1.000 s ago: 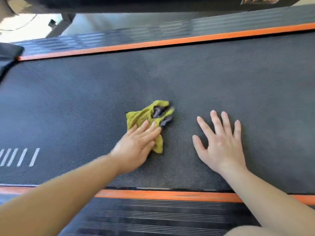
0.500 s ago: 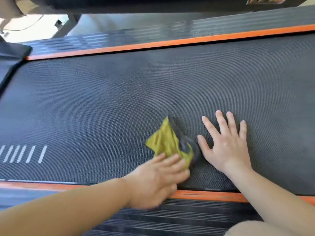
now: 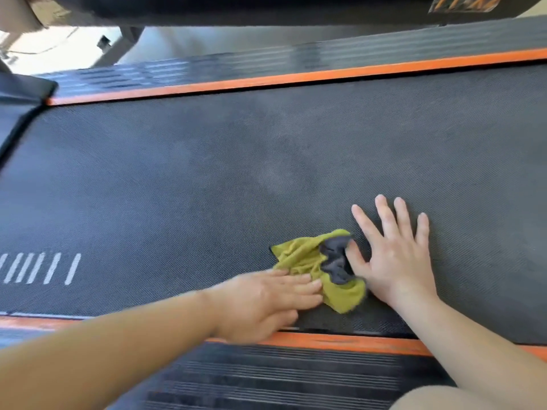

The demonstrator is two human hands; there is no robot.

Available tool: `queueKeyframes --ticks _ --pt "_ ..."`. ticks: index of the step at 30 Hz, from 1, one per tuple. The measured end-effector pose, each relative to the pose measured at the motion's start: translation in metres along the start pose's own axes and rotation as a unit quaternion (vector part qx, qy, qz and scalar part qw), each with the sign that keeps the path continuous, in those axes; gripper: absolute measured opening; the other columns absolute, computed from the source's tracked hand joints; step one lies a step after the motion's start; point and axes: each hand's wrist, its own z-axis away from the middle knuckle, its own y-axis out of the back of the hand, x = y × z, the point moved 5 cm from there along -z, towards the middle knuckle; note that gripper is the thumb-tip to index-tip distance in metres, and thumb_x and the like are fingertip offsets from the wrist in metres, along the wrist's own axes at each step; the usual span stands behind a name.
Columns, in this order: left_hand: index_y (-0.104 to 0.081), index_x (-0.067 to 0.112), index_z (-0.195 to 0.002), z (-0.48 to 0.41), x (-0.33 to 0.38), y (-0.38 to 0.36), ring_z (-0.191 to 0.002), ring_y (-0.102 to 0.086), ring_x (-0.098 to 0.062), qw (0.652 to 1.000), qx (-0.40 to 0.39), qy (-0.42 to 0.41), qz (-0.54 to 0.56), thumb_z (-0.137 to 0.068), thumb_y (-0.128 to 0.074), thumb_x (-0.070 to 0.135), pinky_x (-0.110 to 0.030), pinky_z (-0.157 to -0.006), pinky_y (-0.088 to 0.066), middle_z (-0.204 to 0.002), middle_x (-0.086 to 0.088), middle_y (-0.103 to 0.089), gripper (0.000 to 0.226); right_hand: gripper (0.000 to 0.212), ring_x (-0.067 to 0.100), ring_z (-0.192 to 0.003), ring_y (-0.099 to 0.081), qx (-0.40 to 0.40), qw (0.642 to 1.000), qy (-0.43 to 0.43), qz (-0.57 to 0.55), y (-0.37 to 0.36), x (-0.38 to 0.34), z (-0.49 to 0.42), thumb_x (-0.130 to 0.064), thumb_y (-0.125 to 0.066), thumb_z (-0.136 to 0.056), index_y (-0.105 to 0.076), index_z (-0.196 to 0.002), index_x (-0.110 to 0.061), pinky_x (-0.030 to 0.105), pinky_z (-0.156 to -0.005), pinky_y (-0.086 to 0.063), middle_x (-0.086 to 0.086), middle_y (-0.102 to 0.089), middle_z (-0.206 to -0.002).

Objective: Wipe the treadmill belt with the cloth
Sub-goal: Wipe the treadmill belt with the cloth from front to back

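The crumpled yellow-green cloth (image 3: 302, 255), with a grey fold showing, lies on the dark treadmill belt (image 3: 207, 187) close to the near orange side strip (image 3: 340, 341), between the two hands. The left hand (image 3: 260, 300) lies flat with its fingers straight and together, the fingertips pressing on the cloth's left part. The right hand (image 3: 393, 258) is spread flat on the belt just right of the cloth, fingers apart, its thumb touching the grey fold. White stripes (image 3: 38, 269) mark the belt far to the left.
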Motion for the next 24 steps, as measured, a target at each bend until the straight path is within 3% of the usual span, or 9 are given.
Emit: queueKeyframes --ticks 3,6,9,12,15,17,20,22,24 --pt "-0.035 0.023 -0.160 -0.001 -0.059 0.031 -0.155 -0.013 -0.002 0.988 0.088 0.108 -0.060 -0.105 -0.025 0.041 -0.039 -0.130 -0.009 -0.168 0.008 -0.028 0.058 0.072 0.038 -0.157 -0.012 -0.011 1.000 0.000 0.006 0.000 -0.001 0.000 -0.067 -0.032 -0.094 -0.034 -0.159 -0.037 0.067 -0.122 -0.009 0.010 -0.022 -0.170" --pt "-0.031 0.024 -0.161 -0.017 -0.065 0.033 -0.157 -0.010 -0.007 0.957 0.152 0.241 0.050 -0.103 -0.025 0.039 -0.044 -0.129 -0.006 -0.168 0.008 -0.023 0.060 0.069 0.036 -0.158 -0.008 -0.020 1.000 -0.012 0.008 -0.002 -0.001 -0.001 -0.068 -0.025 -0.098 -0.030 -0.160 -0.039 0.065 -0.123 -0.008 0.009 -0.020 -0.171" --pt "-0.035 0.029 -0.159 -0.021 -0.022 0.006 -0.157 -0.011 -0.005 0.959 0.141 0.201 0.140 -0.105 -0.032 0.035 -0.036 -0.130 -0.003 -0.166 0.012 -0.029 0.055 0.069 0.037 -0.157 -0.011 -0.012 1.000 -0.007 0.003 -0.002 -0.001 0.000 -0.066 -0.029 -0.097 -0.033 -0.160 -0.038 0.066 -0.122 -0.010 0.010 -0.022 -0.170" --pt "-0.042 0.030 -0.156 -0.007 0.006 -0.001 -0.152 -0.017 0.007 0.979 0.051 0.102 0.170 -0.106 -0.036 0.035 -0.028 -0.128 -0.008 -0.163 0.017 -0.034 0.051 0.068 0.040 -0.156 -0.015 -0.005 1.000 -0.002 0.003 0.000 -0.001 0.000 -0.064 -0.031 -0.097 -0.035 -0.159 -0.035 0.068 -0.121 -0.011 0.012 -0.024 -0.169" --pt "-0.047 0.024 -0.154 -0.001 -0.010 0.015 -0.151 -0.024 0.003 0.996 0.040 0.028 0.072 -0.108 -0.038 0.032 -0.030 -0.128 -0.015 -0.161 0.014 -0.041 0.047 0.069 0.040 -0.156 -0.014 -0.010 1.000 0.000 -0.003 0.000 -0.001 0.000 -0.063 -0.031 -0.097 -0.036 -0.159 -0.035 0.068 -0.121 -0.010 0.012 -0.025 -0.169" --pt "-0.042 0.027 -0.157 -0.007 -0.043 0.028 -0.154 -0.018 0.001 0.990 0.092 0.104 -0.010 -0.106 -0.029 0.041 -0.038 -0.129 -0.013 -0.164 0.012 -0.037 0.054 0.068 0.038 -0.157 -0.013 -0.012 1.000 -0.001 -0.005 0.001 -0.002 0.000 -0.064 -0.031 -0.097 -0.036 -0.159 -0.036 0.067 -0.122 -0.010 0.011 -0.025 -0.169" --pt "-0.037 0.029 -0.158 -0.023 -0.048 0.024 -0.151 -0.007 0.004 0.944 0.174 0.269 0.076 -0.109 -0.034 0.033 -0.041 -0.129 -0.005 -0.167 0.013 -0.026 0.050 0.068 0.036 -0.158 -0.011 -0.020 1.000 -0.007 -0.005 0.001 -0.002 0.001 -0.066 -0.030 -0.097 -0.035 -0.159 -0.038 0.066 -0.123 -0.008 0.010 -0.024 -0.170" --pt "-0.045 0.030 -0.153 -0.037 -0.008 0.010 -0.148 -0.010 0.009 0.942 0.186 0.235 0.152 -0.108 -0.044 0.022 -0.029 -0.128 -0.001 -0.163 0.015 -0.034 0.046 0.067 0.037 -0.157 -0.013 -0.015 1.000 -0.006 -0.006 0.002 -0.003 0.000 -0.065 -0.033 -0.097 -0.037 -0.158 -0.038 0.066 -0.123 -0.008 0.010 -0.025 -0.169" --pt "-0.057 0.031 -0.143 -0.036 0.024 -0.002 -0.147 -0.026 0.004 0.959 0.159 0.156 0.176 -0.104 -0.049 0.023 -0.019 -0.122 -0.012 -0.156 0.014 -0.045 0.041 0.065 0.040 -0.156 -0.018 -0.011 1.000 0.001 -0.013 0.002 -0.002 0.000 -0.060 -0.034 -0.097 -0.040 -0.157 -0.036 0.067 -0.122 -0.010 0.012 -0.028 -0.168"
